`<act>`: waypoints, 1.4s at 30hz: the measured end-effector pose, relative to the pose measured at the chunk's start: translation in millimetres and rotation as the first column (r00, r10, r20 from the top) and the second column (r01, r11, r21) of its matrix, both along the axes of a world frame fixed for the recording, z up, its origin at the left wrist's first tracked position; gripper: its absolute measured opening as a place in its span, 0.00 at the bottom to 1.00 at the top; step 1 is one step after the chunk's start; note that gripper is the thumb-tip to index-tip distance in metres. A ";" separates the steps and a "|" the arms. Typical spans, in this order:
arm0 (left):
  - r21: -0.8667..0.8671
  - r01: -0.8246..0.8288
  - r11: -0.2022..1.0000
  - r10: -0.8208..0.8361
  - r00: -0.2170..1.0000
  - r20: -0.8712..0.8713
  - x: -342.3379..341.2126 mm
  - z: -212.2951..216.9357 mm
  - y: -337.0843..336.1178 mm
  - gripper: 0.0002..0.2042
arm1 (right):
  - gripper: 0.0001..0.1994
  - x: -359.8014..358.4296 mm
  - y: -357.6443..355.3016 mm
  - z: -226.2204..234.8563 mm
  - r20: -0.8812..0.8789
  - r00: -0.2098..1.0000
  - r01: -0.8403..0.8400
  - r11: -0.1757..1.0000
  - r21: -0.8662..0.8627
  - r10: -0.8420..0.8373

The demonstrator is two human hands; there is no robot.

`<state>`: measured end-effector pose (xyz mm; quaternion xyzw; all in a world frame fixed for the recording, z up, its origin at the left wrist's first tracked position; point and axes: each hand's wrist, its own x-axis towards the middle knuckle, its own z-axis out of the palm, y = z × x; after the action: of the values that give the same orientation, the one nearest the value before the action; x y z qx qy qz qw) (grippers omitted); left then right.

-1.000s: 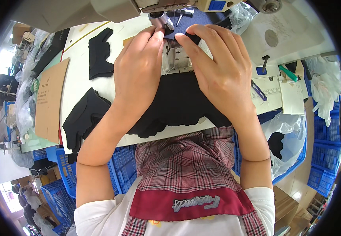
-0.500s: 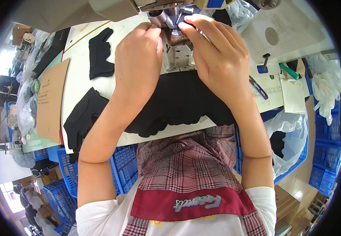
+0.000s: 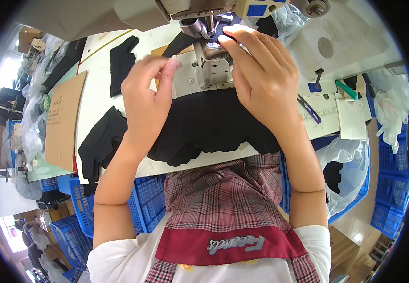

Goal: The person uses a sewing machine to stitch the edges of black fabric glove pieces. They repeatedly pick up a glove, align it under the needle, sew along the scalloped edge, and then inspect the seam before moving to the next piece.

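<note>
My right hand [image 3: 266,78] is at the sewing machine's needle area [image 3: 210,30], thumb and forefinger closed on the edge of a dark fabric piece [image 3: 180,43]. That piece lies under the machine head, partly hidden by it. Left of the needle, clear of the machine, is my left hand [image 3: 147,92], thumb and bent forefinger brought together. The fingers are somewhat blurred, and anything between them is too small to make out. Below my wrists, a wide black fabric piece [image 3: 209,125] with a scalloped edge lies along the table's front.
More black cut pieces [image 3: 121,63] [image 3: 102,141] lie on the left of the white table [image 3: 94,101], beside a cardboard sheet [image 3: 64,122]. A utility knife [image 3: 309,109] and green-handled tool [image 3: 347,89] lie right. Blue crates [image 3: 150,200] stand below.
My left hand has pulled away from the needle, to the left and toward me, uncovering dark fabric beside it. My right hand stays nearly in place.
</note>
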<state>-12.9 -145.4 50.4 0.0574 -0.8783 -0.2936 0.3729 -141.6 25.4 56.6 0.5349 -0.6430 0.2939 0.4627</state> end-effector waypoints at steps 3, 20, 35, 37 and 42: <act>0.452 0.016 0.892 -0.164 0.943 0.290 -3.1 -0.8 -8.7 0.24 | 0.12 0.0 0.3 0.0 0.003 1.000 0.003 1.000 0.001 -0.003; 0.664 -0.104 0.740 0.019 0.991 0.134 -20.0 -4.6 -202.1 0.17 | 0.14 32.7 61.3 -15.2 0.488 0.869 -0.058 0.966 0.252 -0.075; -0.074 -0.113 0.991 0.124 0.980 0.158 19.5 5.2 -57.3 0.10 | 0.25 46.6 72.8 -31.3 0.519 0.777 0.102 0.886 0.453 -0.356; -0.279 0.130 0.951 -0.083 0.981 0.176 29.6 9.0 -3.6 0.11 | 0.22 47.8 70.9 -28.2 0.526 0.780 0.100 0.897 0.431 -0.339; -0.274 0.280 0.920 -0.252 0.958 0.133 17.3 11.1 52.0 0.23 | 0.15 51.3 64.7 -6.2 0.869 0.489 -0.190 0.963 0.192 -0.077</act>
<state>4.4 -93.4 61.5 -0.1041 -0.9282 -0.2064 0.2916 -90.3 90.1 50.4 0.3905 -0.8027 0.4506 -0.0105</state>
